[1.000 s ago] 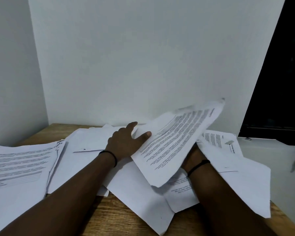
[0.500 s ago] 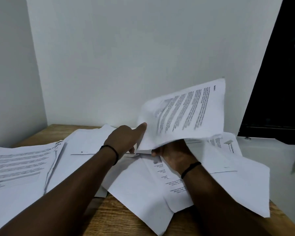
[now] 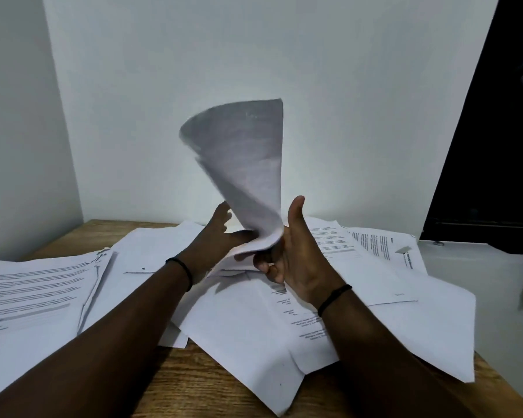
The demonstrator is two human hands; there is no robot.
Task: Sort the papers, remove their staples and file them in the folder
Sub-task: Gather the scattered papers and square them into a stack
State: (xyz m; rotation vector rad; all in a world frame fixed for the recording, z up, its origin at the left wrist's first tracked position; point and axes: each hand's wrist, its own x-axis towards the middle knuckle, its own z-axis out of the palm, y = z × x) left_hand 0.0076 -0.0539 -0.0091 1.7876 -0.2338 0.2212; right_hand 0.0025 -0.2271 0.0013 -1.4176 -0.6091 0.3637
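Upright, blurred sheet [image 3: 245, 164] pinched by right hand [image 3: 296, 251]; left hand [image 3: 215, 236] touches it, fingers straight; print unreadable.

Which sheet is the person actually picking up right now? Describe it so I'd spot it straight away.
Start at the wooden desk against the white wall, strewn with flat printed papers. Above its middle, both hands meet: the right hand grips the raised sheet at its bottom edge, the left hand beside it. It alone stands upright, curled like a cone, grey in shadow.
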